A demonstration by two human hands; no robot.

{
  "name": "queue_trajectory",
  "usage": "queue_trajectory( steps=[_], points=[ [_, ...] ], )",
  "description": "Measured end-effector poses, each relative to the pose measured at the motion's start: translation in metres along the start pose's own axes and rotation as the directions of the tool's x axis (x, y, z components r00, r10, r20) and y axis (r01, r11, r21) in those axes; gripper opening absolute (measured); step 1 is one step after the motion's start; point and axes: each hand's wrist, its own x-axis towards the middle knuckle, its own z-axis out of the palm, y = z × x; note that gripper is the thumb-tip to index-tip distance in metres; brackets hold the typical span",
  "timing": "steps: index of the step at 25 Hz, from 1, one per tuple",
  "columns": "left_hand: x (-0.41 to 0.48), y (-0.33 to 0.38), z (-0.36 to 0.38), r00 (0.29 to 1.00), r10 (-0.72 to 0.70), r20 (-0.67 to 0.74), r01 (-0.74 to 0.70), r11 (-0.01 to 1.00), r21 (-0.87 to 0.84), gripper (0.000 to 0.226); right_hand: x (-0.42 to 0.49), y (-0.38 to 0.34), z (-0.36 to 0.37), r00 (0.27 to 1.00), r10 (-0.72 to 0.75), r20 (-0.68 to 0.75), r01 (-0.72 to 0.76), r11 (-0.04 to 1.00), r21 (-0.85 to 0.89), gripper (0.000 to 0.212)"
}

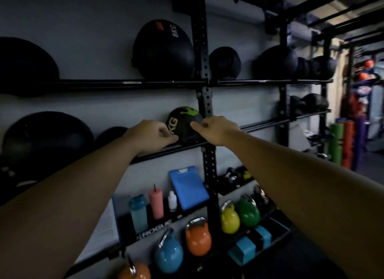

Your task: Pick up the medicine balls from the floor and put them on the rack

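A small black medicine ball (pixel 184 122) with green markings and "KG" lettering sits on the middle rail (pixel 266 123) of the black wall rack (pixel 204 70), just left of the upright post. My left hand (pixel 151 135) presses its lower left side with curled fingers. My right hand (pixel 216 129) holds its right side, fingers bent over the front. Other black medicine balls rest on the rack: an 8KG ball (pixel 164 52) on the upper rail and a large ball (pixel 45 139) at the left of the middle rail.
Below the ball, a shelf holds a teal bottle (pixel 138 214), a pink bottle (pixel 156 204) and a blue clipboard (pixel 188 187). Blue (pixel 168 256), orange (pixel 198 239), yellow (pixel 229 219) and green (pixel 248 214) kettlebells line the lowest shelf. Foam rollers (pixel 342 145) stand at the far right.
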Motion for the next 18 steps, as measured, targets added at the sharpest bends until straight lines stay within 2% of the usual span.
queue_trajectory(
  steps=[4,9,11,15,18],
  points=[
    [-0.036,0.06,0.014,0.989,0.091,0.119,-0.093,0.996,0.008,0.041,-0.088,0.036,-0.025,0.991,0.133,-0.008,-0.133,0.989,-0.061,0.068],
    [-0.06,0.161,0.038,0.959,0.25,0.134,-0.237,0.966,-0.103,0.057,-0.171,0.092,-0.075,0.962,0.269,-0.051,-0.273,0.958,-0.092,0.066],
    [-0.069,0.201,0.054,0.942,0.283,0.181,-0.262,0.956,-0.131,0.052,-0.203,0.121,-0.086,0.947,0.318,-0.049,-0.321,0.943,-0.082,0.065],
    [-0.08,0.283,0.113,0.929,0.31,0.204,-0.28,0.947,-0.159,0.048,-0.27,0.188,-0.095,0.919,0.39,-0.052,-0.393,0.918,-0.048,0.061],
    [-0.098,0.368,0.186,0.888,0.356,0.29,-0.313,0.932,-0.185,0.052,-0.337,0.273,-0.096,0.87,0.493,0.024,-0.491,0.869,-0.064,0.061]
  ],
)
